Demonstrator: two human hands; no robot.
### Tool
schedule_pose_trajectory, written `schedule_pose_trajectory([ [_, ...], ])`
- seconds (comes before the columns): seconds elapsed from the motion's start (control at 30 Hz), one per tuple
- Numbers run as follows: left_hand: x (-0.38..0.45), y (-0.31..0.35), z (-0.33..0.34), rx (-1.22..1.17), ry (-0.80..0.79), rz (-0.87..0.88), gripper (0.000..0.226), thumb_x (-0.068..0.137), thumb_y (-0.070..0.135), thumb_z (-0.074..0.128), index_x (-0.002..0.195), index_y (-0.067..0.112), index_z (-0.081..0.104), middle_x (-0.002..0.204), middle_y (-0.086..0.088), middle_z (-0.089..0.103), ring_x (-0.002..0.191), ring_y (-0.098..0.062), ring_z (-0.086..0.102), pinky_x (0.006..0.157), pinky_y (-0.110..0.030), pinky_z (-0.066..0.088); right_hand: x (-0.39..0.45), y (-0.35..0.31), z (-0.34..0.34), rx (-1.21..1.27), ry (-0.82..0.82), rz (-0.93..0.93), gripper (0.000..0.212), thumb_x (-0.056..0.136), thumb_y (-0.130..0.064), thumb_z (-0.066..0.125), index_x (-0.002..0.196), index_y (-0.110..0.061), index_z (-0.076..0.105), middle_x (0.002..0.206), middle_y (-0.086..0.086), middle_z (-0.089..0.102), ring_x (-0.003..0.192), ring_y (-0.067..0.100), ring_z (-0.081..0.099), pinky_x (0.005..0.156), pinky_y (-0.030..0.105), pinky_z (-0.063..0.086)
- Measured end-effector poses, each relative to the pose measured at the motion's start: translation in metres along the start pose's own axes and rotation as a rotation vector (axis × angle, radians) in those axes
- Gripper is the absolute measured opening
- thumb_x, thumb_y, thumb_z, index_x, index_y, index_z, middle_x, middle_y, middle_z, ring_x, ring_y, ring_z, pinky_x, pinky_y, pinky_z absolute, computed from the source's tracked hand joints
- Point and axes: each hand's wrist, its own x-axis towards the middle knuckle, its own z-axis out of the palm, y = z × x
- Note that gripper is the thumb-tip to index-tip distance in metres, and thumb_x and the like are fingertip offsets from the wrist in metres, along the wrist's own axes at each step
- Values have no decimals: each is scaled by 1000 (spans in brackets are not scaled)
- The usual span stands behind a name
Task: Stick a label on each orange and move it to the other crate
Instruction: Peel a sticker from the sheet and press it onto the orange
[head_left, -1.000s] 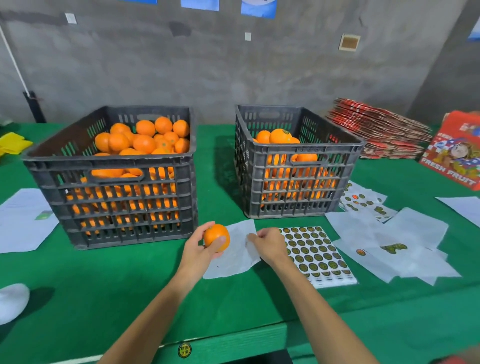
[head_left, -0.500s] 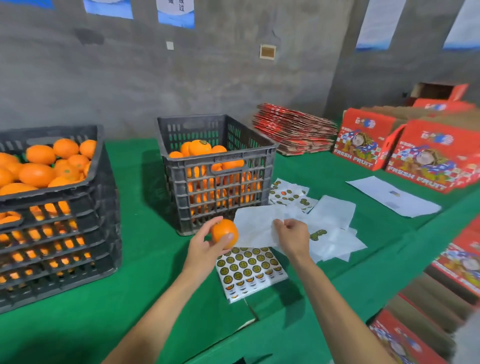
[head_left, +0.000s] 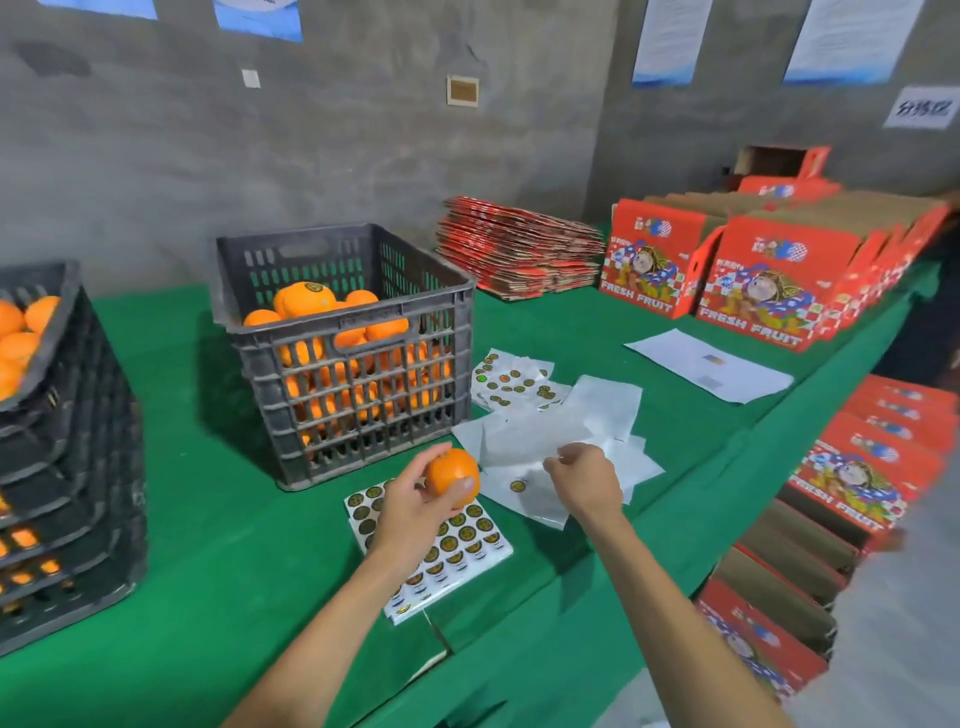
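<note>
My left hand (head_left: 410, 514) grips a single orange (head_left: 449, 475) above the label sheet (head_left: 467, 540), which lies flat on the green table and carries several round dark stickers. To its right, my right hand (head_left: 587, 483) pinches the edge of a white backing sheet (head_left: 514, 457) over a pile of such sheets. The right grey crate (head_left: 343, 317) holds oranges, and the top one bears a label. Only a corner of the fuller left crate (head_left: 78, 395) shows at the left edge.
More sticker sheets (head_left: 514, 379) lie beside the right crate. A flat stack of red cartons (head_left: 519, 249) and red "FRESH FRUIT" boxes (head_left: 753, 280) stand at the back right. A white paper (head_left: 711, 364) lies near the table's right edge, and more boxes (head_left: 857, 478) sit below it.
My view has swung right. My right hand carried the white sheet off the label sheet to the paper pile. My left hand still holds the orange.
</note>
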Motion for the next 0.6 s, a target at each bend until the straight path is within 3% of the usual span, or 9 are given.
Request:
schedule_pose_trajectory([
  [0.1,5,-3,12,25,-23,0,49,85,22,84,118,52,66,134,-3,58,109,-27,70,91,-48,61,-1,12,-7,-304,74,-93,42,94,-41,61,133,-25,65,134,2,59,116,27,61,94,37,48],
  [0.2,8,-8,21,23,-36,-3,49,84,23,84,115,56,67,136,-3,56,111,-28,69,91,-48,61,1,25,-9,-540,53,-202,50,88,-57,63,130,-30,66,136,0,54,126,25,49,106,40,36],
  [0.3,9,-13,26,10,-41,-14,48,84,22,85,115,55,68,135,-1,56,111,-27,69,87,-46,63,0,35,-7,-569,-13,-230,52,83,-63,60,122,-30,69,130,-2,62,124,25,47,108,40,30],
  [0.47,6,-20,27,33,-39,-30,48,82,25,86,113,57,68,133,4,56,112,-26,69,89,-46,62,1,41,-8,-706,63,-362,31,97,-49,49,112,-33,72,115,-4,71,114,22,57,113,38,23],
  [0.6,4,-21,25,11,-47,-38,51,73,34,88,116,55,68,133,4,57,110,-24,70,87,-45,63,1,37,-11,-674,105,-426,33,102,-48,45,105,-33,75,104,-4,73,104,21,61,109,36,29],
])
